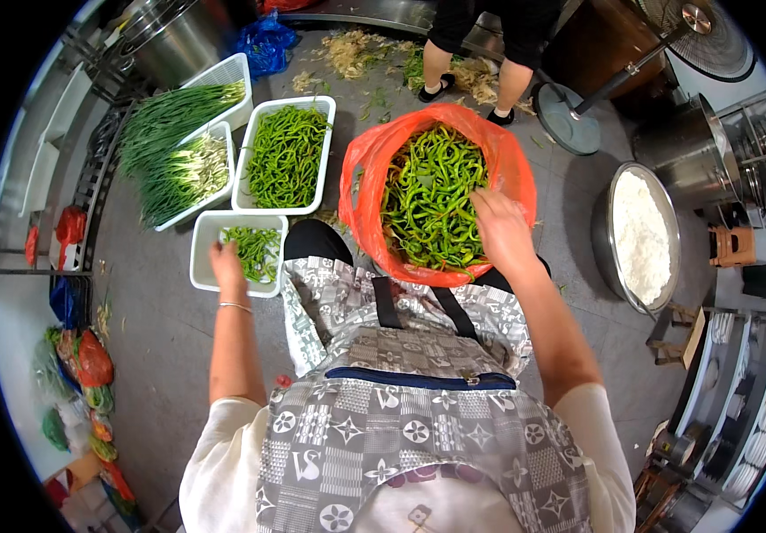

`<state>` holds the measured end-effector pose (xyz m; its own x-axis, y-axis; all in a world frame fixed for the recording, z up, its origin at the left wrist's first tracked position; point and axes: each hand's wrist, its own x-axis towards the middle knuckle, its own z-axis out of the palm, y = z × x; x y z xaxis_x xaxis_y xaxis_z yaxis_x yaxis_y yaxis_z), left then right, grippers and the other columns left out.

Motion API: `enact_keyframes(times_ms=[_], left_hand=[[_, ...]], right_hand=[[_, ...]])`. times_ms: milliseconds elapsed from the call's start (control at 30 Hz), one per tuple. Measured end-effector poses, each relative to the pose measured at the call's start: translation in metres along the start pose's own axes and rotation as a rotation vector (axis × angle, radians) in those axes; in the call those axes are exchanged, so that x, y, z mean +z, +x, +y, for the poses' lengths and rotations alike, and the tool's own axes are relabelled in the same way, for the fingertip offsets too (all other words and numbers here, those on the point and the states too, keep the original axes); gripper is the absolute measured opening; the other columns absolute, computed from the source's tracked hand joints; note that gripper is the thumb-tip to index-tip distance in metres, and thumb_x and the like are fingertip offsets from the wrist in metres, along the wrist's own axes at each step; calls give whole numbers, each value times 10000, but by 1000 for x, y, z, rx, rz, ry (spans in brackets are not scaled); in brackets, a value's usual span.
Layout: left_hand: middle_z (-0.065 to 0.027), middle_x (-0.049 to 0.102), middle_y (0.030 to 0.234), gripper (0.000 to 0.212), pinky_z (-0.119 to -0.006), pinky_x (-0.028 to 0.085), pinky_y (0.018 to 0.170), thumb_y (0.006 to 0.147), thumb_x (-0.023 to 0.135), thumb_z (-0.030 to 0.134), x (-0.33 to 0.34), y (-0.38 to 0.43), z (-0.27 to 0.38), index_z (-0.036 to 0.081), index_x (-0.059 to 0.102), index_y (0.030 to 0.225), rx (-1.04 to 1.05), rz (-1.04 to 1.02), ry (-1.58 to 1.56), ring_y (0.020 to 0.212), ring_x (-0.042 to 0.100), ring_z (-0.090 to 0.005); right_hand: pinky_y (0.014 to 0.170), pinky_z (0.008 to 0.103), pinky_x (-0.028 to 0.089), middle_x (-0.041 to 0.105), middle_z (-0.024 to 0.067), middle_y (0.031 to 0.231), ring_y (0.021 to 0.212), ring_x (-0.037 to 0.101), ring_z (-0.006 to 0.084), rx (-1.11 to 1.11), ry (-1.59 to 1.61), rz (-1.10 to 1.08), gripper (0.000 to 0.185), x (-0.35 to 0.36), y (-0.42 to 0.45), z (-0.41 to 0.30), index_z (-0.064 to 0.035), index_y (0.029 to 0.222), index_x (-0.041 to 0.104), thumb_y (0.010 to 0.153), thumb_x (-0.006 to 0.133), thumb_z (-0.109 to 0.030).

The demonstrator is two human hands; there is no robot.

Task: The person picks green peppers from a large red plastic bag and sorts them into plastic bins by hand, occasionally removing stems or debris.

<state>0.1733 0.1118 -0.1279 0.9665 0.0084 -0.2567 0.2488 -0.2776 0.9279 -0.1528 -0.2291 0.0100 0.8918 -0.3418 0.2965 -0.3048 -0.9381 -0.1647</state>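
Between my knees stands a red plastic bag (364,206), its mouth spread wide around a heap of long green chili peppers (433,190). My right hand (504,230) reaches over the bag's right side, fingertips at the peppers; whether they grip one is hard to see. To the left, my left hand (226,265) is over a small white plastic basket (204,230), beside a small pile of green pepper pieces (253,253). Its fingers are partly hidden, so I cannot see if anything is in them. Behind that stands a larger white basket (240,190) full of green chili peppers (286,156).
White baskets of garlic chives or scallions (183,166) are at the left. A metal basin of white contents (643,233) and a standing fan (569,116) occupy the right. Another person's legs (513,83) stand ahead among plant scraps (353,53) on the tiled floor.
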Motion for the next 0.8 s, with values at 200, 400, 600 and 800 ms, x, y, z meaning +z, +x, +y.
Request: enact_keyframes(times_ms=[200, 400, 600, 800], left_hand=[[-117, 414, 1176, 487, -280, 450, 724, 801, 484, 64, 75, -126, 58, 16, 302, 1250, 85, -391, -101, 920, 524, -178], [-137, 428, 1190, 505, -264, 448, 707, 791, 513, 44, 83, -146, 57, -13, 296, 1243, 133, -502, -123, 852, 509, -144], [-146, 425, 1194, 450, -281, 448, 722, 815, 456, 59, 94, -149, 63, -1, 312, 1237, 182, -561, -62, 901, 529, -166], [-127, 461, 1149, 443, -269, 438, 733, 802, 478, 59, 91, -156, 63, 6, 342, 1220, 206, -604, -39, 899, 521, -154]], right_hand=[[837, 384, 360, 538, 112, 1026, 975, 510, 235, 50, -303, -321, 322, 57, 23, 37, -34, 1067, 516, 755, 446, -70], [708, 354, 378, 569, 79, 859, 830, 563, 213, -15, -387, -437, 195, 51, 8, 48, -79, 929, 543, 750, 466, -90], [750, 364, 394, 574, 81, 865, 841, 568, 227, 23, -370, -467, 211, 49, 4, 39, -85, 959, 541, 761, 468, -94], [862, 402, 343, 507, 110, 1065, 1022, 468, 257, 37, -396, -654, 300, 35, 29, 26, -79, 1022, 557, 728, 513, -118]])
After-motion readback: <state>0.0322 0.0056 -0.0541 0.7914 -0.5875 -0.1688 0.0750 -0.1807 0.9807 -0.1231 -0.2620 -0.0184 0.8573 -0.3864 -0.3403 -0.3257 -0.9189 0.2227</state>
